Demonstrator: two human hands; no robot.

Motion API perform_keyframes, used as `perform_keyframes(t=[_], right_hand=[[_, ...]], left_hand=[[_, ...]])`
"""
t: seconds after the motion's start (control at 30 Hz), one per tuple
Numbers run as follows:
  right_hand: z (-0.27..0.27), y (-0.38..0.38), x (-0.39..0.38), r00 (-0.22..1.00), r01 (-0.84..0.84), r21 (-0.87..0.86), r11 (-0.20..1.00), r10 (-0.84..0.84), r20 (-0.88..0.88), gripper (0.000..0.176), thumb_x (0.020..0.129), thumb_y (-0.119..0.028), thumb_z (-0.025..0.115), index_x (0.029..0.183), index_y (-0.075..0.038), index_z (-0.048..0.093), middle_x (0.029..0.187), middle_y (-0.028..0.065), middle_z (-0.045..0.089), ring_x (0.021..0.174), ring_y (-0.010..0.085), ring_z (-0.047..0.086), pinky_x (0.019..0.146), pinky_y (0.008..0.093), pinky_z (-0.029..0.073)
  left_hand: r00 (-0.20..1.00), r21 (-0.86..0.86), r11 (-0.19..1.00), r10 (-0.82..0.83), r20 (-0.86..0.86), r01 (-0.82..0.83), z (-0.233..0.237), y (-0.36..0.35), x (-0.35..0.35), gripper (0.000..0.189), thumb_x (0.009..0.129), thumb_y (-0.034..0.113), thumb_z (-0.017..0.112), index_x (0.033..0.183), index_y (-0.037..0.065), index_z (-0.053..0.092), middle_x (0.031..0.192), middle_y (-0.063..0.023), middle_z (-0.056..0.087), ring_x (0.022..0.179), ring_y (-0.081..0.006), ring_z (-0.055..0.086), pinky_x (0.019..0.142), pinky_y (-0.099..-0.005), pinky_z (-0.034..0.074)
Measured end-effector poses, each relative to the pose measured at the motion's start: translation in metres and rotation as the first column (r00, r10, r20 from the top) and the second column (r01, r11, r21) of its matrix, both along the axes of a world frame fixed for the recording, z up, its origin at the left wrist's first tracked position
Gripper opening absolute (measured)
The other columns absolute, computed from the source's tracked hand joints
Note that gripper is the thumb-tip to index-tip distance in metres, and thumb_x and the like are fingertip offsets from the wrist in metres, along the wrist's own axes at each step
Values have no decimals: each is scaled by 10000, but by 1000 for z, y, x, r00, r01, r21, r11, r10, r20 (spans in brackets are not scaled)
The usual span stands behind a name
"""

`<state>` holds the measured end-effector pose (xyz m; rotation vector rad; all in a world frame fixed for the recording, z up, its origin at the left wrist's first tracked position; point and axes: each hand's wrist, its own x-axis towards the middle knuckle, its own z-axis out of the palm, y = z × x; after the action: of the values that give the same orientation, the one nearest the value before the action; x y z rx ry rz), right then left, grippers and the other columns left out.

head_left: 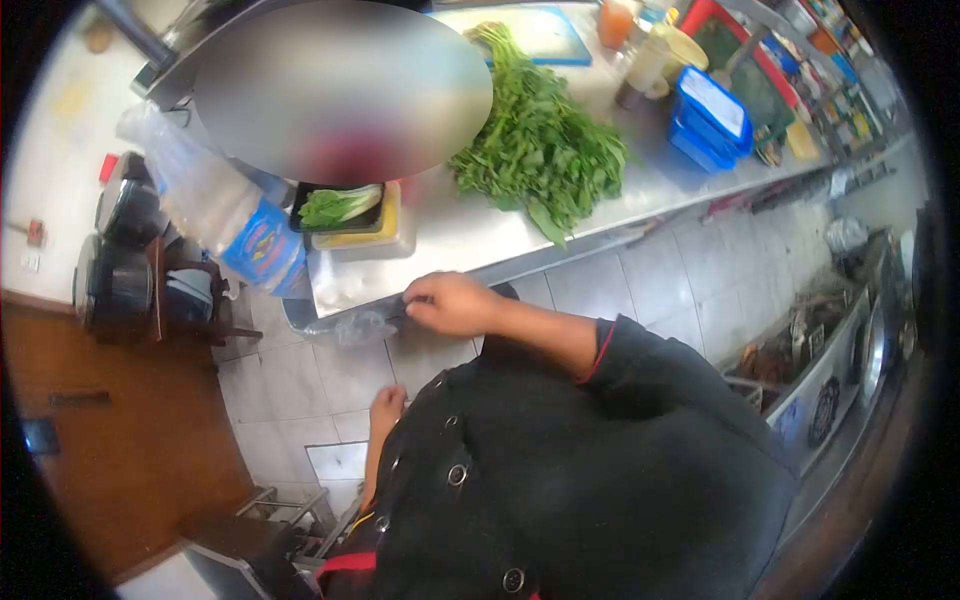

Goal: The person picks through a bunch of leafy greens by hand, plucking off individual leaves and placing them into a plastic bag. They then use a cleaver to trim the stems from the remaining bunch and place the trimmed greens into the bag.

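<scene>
My right hand [452,304] is over the near edge of the metal worktop [480,240], its fingers curled in with nothing visible in them. Lower down, beside the black jacket [560,450], my left hand [388,408] hangs with its fingers folded and no object showing. Just left of my right hand, a crumpled clear plastic bag [360,327] lies at the worktop's corner. Nearby, leafy greens with a pale stem [342,205] lie in a black tray on top of a yellowish container [395,238]. A large pile of leafy greens [545,140] spreads across the worktop beyond.
A blue-lidded tub [708,120], a bottle [645,68] and an orange-filled container [614,22] stand at the right. A blue-edged board [535,35] is at the back. On the left are a blue-labelled plastic bag [262,245] and large pots [115,285]. A blurred patch hides the area behind.
</scene>
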<state>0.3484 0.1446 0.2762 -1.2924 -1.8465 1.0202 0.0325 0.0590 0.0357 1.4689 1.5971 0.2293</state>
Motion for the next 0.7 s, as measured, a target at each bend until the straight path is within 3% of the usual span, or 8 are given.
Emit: perform_keyframes(t=[0.07,0.1,0.17,0.33,0.4,0.47,0.57,0.7], right_hand=[[4,-21,24,983,181,-113,977,-181,8,274,834,-234,575,1007,-25,618,909,163,641,846,279,625,749,356,485],[1,-28,39,981,192,-108,975,-191,15,274,834,-234,575,1007,-25,618,909,163,641,846,279,625,749,356,485],[-8,-43,71,954,294,-130,947,-300,-27,266,812,-240,566,929,-9,626,899,194,632,834,350,607,747,397,477],[-11,-56,148,884,448,-268,853,-467,-7,281,813,-240,571,961,-6,621,895,195,637,827,345,612,744,387,478],[-14,-54,173,853,489,-325,809,-521,-13,286,810,-240,576,970,-8,626,876,194,642,818,323,621,742,374,479],[-24,-47,200,864,481,-289,828,-504,-8,287,807,-240,579,971,-10,628,879,193,642,819,321,623,739,371,480],[-12,-37,239,872,464,-312,829,-489,-4,290,801,-237,581,977,-12,630,889,194,642,826,326,622,742,373,480],[-22,-31,287,858,489,-357,796,-513,30,287,799,-223,568,986,-14,631,898,194,640,831,343,618,748,386,481]], left_hand=[[975,-99,995,4,221,19,102,36,47,249,865,228,594,1031,44,609,806,-62,624,714,-150,572,695,-286,467],[973,-96,995,-7,229,30,118,56,66,249,865,228,594,1031,44,609,806,-62,624,714,-150,572,695,-286,467],[952,44,978,-210,225,205,137,84,95,235,862,194,595,1010,12,607,793,-50,611,708,-134,554,689,-279,465],[889,251,900,-410,205,357,195,133,195,244,864,172,598,1048,12,600,856,-42,624,758,-112,564,713,-265,467],[878,289,880,-439,189,378,206,145,239,234,858,160,603,1039,11,606,863,-43,626,761,-115,569,718,-266,469],[856,373,830,-495,147,416,206,164,280,245,829,190,621,1012,27,618,867,-98,650,766,-164,608,695,-290,473],[891,422,829,-443,95,367,186,202,325,253,817,195,630,1013,36,623,835,-96,653,741,-171,616,675,-295,477],[917,452,809,-393,-61,376,220,228,387,253,808,205,636,995,35,624,792,-89,649,701,-174,612,652,-298,479]])
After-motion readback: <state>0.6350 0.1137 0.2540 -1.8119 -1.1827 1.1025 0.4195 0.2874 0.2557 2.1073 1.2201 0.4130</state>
